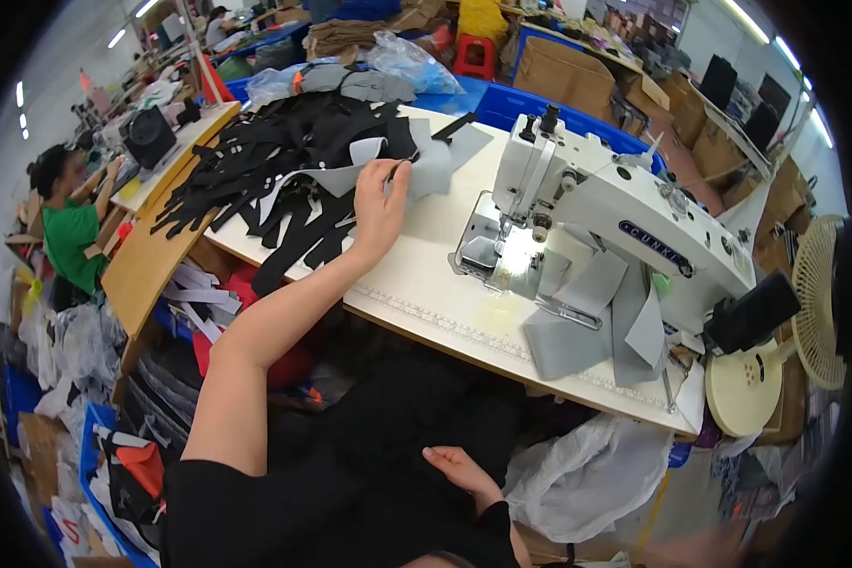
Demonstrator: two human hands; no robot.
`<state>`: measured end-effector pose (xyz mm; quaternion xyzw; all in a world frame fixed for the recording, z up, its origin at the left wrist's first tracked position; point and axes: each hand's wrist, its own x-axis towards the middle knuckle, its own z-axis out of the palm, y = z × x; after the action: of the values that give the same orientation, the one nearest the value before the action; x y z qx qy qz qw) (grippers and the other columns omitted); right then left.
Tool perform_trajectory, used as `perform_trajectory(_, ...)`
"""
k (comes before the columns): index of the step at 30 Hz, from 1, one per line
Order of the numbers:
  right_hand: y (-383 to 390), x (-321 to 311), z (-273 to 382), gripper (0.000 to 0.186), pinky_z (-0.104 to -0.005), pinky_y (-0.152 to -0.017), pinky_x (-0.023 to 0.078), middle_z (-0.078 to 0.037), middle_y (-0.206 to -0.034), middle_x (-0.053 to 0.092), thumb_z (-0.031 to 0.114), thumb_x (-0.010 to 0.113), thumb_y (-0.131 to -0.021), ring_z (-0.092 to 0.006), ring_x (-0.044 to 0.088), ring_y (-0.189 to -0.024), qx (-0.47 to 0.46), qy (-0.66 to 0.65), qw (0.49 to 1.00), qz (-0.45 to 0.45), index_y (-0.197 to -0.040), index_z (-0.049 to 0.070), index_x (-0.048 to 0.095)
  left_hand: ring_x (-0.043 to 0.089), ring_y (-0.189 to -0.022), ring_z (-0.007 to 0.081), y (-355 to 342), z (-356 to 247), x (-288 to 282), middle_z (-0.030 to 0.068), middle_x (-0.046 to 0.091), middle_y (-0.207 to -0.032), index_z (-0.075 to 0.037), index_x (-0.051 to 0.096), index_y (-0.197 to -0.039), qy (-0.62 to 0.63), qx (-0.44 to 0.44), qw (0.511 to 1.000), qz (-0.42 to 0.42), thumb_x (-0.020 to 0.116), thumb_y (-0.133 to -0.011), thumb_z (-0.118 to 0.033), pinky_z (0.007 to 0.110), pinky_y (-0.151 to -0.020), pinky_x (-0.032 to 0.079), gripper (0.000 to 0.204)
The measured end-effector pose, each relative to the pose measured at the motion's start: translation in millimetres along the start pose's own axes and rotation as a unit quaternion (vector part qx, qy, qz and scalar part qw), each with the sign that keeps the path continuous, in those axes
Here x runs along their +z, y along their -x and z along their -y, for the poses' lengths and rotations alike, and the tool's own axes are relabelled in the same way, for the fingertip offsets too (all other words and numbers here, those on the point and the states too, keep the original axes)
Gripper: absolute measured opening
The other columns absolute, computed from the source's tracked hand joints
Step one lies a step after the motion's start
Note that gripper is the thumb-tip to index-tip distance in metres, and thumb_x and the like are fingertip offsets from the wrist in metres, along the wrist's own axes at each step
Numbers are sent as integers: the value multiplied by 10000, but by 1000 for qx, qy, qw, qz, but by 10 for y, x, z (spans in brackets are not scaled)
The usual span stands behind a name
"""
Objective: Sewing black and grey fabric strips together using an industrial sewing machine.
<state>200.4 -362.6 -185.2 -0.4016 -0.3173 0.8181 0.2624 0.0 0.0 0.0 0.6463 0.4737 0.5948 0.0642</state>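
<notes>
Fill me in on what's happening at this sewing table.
A person's left hand is at the edge of a pile of black strips, by some grey fabric; its grip is unclear. The right hand is low, over the person's black clothing, with nothing visible in it. To the right stands a white sewing machine, its needle area lit, with grey pieces lying nearby on the table.
</notes>
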Motion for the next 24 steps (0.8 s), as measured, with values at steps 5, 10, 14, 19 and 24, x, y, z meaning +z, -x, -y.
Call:
perform_trajectory(5,-23,150,238,381,-231,-606,425,98,-735,580,331,585,-1099,-22,474,-673,2,141,990,-2,-853,54,673,629,-1117,345,457,-206,-194,135,696,-1144,-36,750,-1044,38,114,961,248,701,-946,-186,442,-959,482,186)
perform_trajectory(10,76,314,528,400,-281,-588,423,8,-646,533,379,606,-1074,-99,469,-614,0,331,943,-38,-838,60,653,594,-1200,313,642,-29,-468,122,650,-1295,-90,779,-1088,95,118,918,367,774,-900,-204,426,-1022,460,220)
perform_trajectory(14,187,365,850,391,-419,-780,552,-158,-842,685,419,624,-1032,-350,677,-815,-24,504,863,-36,-979,39,695,582,-1238,311,570,94,-410,135,636,-1332,-66,770,-1099,122,8,936,330,714,-953,-143,417,-1068,441,175)
perform_trajectory(19,377,496,1509,315,-428,-830,556,-121,-997,681,382,681,-985,-336,661,-981,-143,613,773,-75,-1029,70,696,568,-1284,365,537,-39,-75,175,617,-1387,-49,713,-1204,92,105,936,323,727,-945,-206,470,-1069,440,303)
perform_trajectory(24,481,458,2215,212,-408,-762,543,-89,-920,667,293,708,-975,-308,664,-883,-212,577,778,-129,-971,82,695,388,-1475,381,652,-24,117,177,486,-1559,-59,581,-1430,-49,143,904,400,606,-1026,-311,523,-1187,288,476)
